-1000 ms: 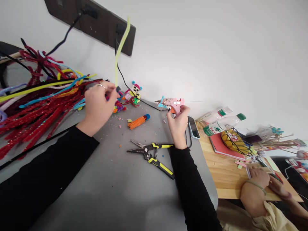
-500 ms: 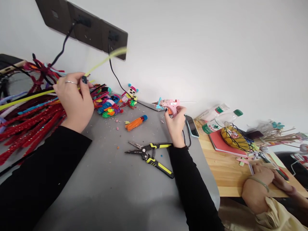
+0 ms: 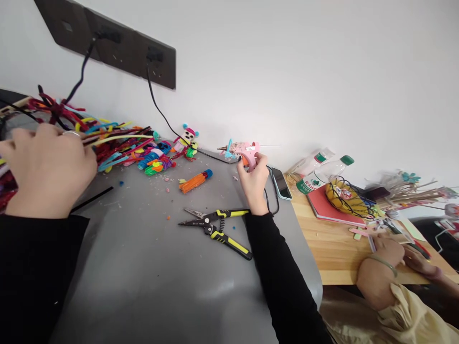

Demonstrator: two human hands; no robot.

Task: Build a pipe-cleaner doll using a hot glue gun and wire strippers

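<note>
My left hand [image 3: 52, 172] is at the left edge, its back to me and its fingers curled over a bundle of colourful pipe cleaners [image 3: 111, 148]. Part of its grip is hidden. A pale yellow pipe cleaner [image 3: 125, 137] sticks out to the right beyond it. My right hand [image 3: 255, 184] is closed around the handle of a pink hot glue gun [image 3: 245, 148], whose nozzle points left. Between my arms, an orange pipe-cleaner piece with a blue end [image 3: 195, 181] lies on the grey table [image 3: 161, 286]. Nearer to me rest black-and-yellow pliers [image 3: 215, 227], with their jaws apart.
Small pipe-cleaner figures [image 3: 186, 138] stand by the wall, under a dark socket strip [image 3: 118, 52] with plugged cords. A phone [image 3: 281, 184] lies right of the glue gun. Bottles [image 3: 315, 174] and a wire basket [image 3: 346, 198] stand on the wooden table, beside another person's hands [image 3: 385, 258].
My left hand has come down and left from holding up a yellow pipe cleaner, onto the bundle. The red strands at lower left are drawn in or covered. My right hand stays on the glue gun.
</note>
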